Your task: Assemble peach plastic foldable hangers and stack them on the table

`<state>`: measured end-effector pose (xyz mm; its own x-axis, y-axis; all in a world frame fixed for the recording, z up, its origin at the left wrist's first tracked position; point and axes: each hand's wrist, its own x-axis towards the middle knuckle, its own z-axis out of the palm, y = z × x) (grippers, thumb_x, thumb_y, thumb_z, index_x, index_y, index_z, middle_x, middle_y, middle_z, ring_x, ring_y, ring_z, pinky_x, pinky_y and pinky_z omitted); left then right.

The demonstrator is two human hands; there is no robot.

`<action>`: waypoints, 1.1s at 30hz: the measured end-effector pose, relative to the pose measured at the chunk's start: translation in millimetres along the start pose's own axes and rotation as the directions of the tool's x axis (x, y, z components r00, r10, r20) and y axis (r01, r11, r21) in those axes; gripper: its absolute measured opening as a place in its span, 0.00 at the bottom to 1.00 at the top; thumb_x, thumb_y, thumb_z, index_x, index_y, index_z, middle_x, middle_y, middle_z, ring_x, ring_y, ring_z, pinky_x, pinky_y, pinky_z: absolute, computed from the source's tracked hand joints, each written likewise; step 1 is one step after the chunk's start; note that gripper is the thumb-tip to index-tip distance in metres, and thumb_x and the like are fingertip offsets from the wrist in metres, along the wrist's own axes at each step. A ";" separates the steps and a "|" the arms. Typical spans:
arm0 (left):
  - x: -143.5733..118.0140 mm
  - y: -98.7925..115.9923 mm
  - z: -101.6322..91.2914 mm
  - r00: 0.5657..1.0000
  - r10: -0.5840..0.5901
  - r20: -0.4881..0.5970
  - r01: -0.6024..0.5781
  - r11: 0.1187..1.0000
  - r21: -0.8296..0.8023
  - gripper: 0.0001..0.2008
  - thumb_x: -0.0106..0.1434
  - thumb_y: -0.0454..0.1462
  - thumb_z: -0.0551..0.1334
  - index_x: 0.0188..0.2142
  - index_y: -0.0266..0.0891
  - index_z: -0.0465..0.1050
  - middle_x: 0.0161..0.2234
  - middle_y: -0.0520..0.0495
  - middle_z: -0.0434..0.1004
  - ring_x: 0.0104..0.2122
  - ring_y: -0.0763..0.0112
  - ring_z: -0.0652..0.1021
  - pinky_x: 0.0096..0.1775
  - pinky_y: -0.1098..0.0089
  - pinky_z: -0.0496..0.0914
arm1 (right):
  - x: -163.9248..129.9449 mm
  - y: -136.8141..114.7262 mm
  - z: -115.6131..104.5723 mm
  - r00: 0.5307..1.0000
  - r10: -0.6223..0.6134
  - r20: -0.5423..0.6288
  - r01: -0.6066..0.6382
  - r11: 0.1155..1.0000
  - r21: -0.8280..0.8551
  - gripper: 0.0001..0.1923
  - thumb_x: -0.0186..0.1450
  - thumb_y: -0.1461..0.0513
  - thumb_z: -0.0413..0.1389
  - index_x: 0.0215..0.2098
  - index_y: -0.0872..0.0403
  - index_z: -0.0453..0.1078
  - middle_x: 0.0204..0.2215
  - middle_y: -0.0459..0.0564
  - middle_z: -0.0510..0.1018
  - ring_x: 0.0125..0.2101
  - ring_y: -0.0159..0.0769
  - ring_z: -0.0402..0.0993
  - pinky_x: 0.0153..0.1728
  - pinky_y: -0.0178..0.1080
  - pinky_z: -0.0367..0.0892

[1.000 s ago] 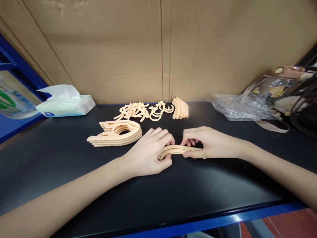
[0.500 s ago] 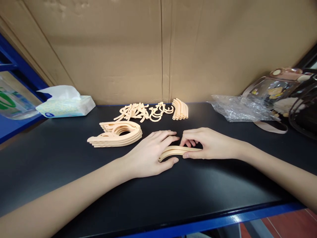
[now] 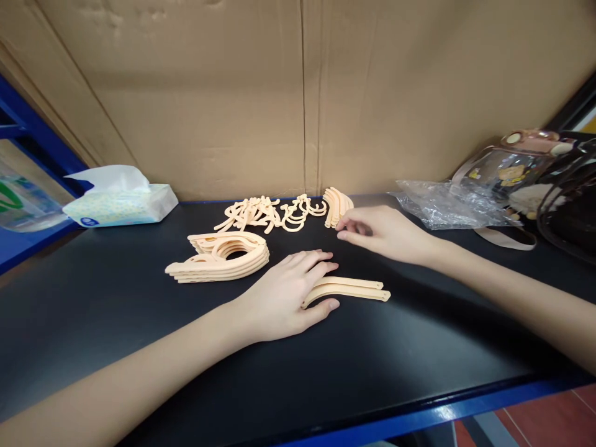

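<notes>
Two slim cream curved hanger arms point(image 3: 354, 290) lie side by side on the black tabletop. My left hand point(image 3: 291, 295) rests over their left ends with fingers stretched and thumb spread, hiding those ends. At the back, my right hand point(image 3: 379, 230) is at the front right of a bundle of similar curved hanger arms point(image 3: 338, 205). Its fingers are bent, with a small gap between thumb and forefinger; nothing shows in it, and whether it touches the bundle I cannot tell. Left of my left hand sits a stack of folded cream hangers point(image 3: 216, 267).
A loose pile of cream hooks point(image 3: 254, 213) lies at the back beside the bundle. A tissue pack point(image 3: 121, 202) stands at the back left. Crinkled clear plastic point(image 3: 447, 205) and a clear bag point(image 3: 510, 174) are at the right. Cardboard point(image 3: 209, 112) rises behind.
My right hand has let go of the hanger arms in front and moved back to the bundle. Both front pieces now show their right ends. My left hand has hardly moved.
</notes>
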<state>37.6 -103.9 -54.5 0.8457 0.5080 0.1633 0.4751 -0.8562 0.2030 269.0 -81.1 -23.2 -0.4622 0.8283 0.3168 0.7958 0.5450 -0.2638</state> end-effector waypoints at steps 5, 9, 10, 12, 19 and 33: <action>-0.5 0.0 -0.9 1.000 0.010 0.001 -0.010 1.000 -0.017 0.24 0.67 0.47 0.53 0.58 0.37 0.62 0.60 0.40 0.62 0.62 0.57 0.61 0.60 0.57 0.59 | 49.9 13.1 3.3 1.000 0.022 -0.004 -0.023 0.971 -0.237 0.11 0.65 0.58 0.52 0.35 0.54 0.75 0.32 0.47 0.77 0.32 0.33 0.70 0.29 0.35 0.57; -0.7 0.6 -1.9 1.000 0.012 -0.008 -0.013 1.000 -0.029 0.24 0.67 0.47 0.54 0.58 0.37 0.62 0.60 0.39 0.63 0.61 0.55 0.62 0.59 0.55 0.60 | 85.0 20.1 15.1 0.998 0.062 0.033 -0.050 0.953 -0.299 0.12 0.63 0.59 0.52 0.36 0.54 0.77 0.36 0.52 0.78 0.36 0.38 0.71 0.30 0.35 0.56; -0.8 0.7 -2.0 1.000 0.012 -0.009 -0.012 0.999 -0.030 0.24 0.67 0.46 0.54 0.58 0.37 0.62 0.60 0.39 0.63 0.61 0.55 0.62 0.59 0.55 0.60 | 91.0 20.8 17.8 0.996 0.071 0.048 -0.053 0.952 -0.300 0.12 0.62 0.60 0.53 0.36 0.54 0.77 0.36 0.52 0.78 0.36 0.38 0.72 0.29 0.35 0.56; -1.1 0.8 -2.1 1.000 0.011 -0.007 -0.011 0.999 -0.034 0.24 0.67 0.46 0.54 0.58 0.37 0.62 0.60 0.39 0.63 0.61 0.55 0.62 0.59 0.55 0.60 | 99.9 21.0 21.8 0.992 0.094 0.084 -0.065 0.952 -0.299 0.11 0.60 0.60 0.55 0.35 0.54 0.78 0.34 0.52 0.79 0.34 0.39 0.72 0.28 0.36 0.56; -0.7 1.0 -2.0 1.000 0.017 -0.005 -0.017 0.999 -0.035 0.23 0.68 0.46 0.53 0.58 0.37 0.62 0.60 0.38 0.62 0.61 0.55 0.62 0.59 0.54 0.60 | 112.0 19.0 26.8 0.973 0.173 0.154 -0.130 0.959 -0.252 0.09 0.57 0.62 0.56 0.32 0.56 0.78 0.30 0.53 0.80 0.31 0.37 0.73 0.29 0.36 0.58; -0.2 1.5 -2.4 1.000 0.004 0.019 -0.004 1.000 -0.012 0.25 0.68 0.47 0.52 0.59 0.37 0.61 0.61 0.39 0.60 0.62 0.56 0.61 0.59 0.55 0.59 | 66.8 -3.2 5.3 0.996 0.090 0.002 -0.090 0.996 -0.001 0.12 0.58 0.60 0.53 0.32 0.57 0.77 0.24 0.48 0.77 0.26 0.31 0.69 0.29 0.34 0.59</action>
<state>37.6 -105.1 -51.8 0.8520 0.5029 0.1458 0.4691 -0.8568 0.2138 233.6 -26.8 -6.0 -0.3892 0.8743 0.2902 0.8347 0.4679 -0.2904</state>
